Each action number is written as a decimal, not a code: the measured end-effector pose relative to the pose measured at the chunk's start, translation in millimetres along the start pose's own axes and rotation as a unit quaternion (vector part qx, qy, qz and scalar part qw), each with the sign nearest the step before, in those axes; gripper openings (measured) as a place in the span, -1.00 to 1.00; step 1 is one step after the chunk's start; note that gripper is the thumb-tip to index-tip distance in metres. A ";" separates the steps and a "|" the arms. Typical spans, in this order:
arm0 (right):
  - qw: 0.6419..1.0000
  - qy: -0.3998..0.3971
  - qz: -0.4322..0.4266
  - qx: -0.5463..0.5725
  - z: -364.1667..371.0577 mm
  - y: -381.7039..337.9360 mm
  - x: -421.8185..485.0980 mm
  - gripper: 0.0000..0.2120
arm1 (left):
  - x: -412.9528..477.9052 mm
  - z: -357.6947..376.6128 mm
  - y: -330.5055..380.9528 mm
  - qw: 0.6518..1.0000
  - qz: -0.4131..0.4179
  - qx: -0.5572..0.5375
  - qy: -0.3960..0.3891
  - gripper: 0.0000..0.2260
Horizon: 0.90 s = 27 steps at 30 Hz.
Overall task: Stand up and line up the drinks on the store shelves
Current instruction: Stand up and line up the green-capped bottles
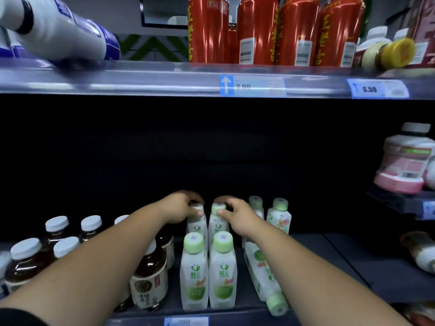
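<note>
Two bare hands reach into the lower shelf (329, 250) at the centre of the frame, each gripping the green cap of an upright white bottle: the left hand (181, 208) closed on the left rear bottle (196, 225), the right hand (237, 214) pinching the right rear bottle (217, 225). Two more bottles (208, 271) stand in front; a fallen bottle (264, 278) lies tipped beside them at lower right. Red cans (270, 31) line the upper shelf (141, 78).
</note>
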State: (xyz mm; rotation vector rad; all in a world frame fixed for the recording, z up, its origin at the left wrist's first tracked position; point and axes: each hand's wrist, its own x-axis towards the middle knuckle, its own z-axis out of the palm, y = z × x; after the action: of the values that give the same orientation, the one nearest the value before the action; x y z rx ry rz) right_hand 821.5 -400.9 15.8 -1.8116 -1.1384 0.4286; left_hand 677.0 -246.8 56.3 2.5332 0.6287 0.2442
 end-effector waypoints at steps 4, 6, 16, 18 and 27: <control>1.000 -0.017 -0.022 -0.008 -8.7 -0.9 -12.5 -0.76 | -14.6 -4.0 7.9 0.998 0.014 -0.052 -0.043 -0.74; 0.999 -0.032 -0.020 0.005 -13.5 -0.8 -21.2 -0.78 | -23.7 -5.9 13.8 0.996 0.012 -0.055 -0.066 -0.74; 0.998 -0.053 -0.022 0.014 -17.4 -8.2 -53.5 -0.78 | -50.4 -5.9 27.4 0.997 0.033 0.004 -0.076 -0.74; 0.998 -0.052 -0.018 0.022 -17.0 -8.9 -57.5 -0.77 | -54.2 -4.0 27.5 0.997 0.035 0.013 -0.061 -0.75; 0.999 0.015 -0.013 0.047 -29.2 -15.4 -89.5 -0.61 | -80.8 0.6 57.3 0.992 0.106 -0.014 0.067 -0.68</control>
State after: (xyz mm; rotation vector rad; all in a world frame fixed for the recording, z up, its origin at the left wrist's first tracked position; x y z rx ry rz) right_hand 787.8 -489.2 28.5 -1.7148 -1.1023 0.4299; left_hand 628.6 -329.3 81.7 2.5727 0.3999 0.4977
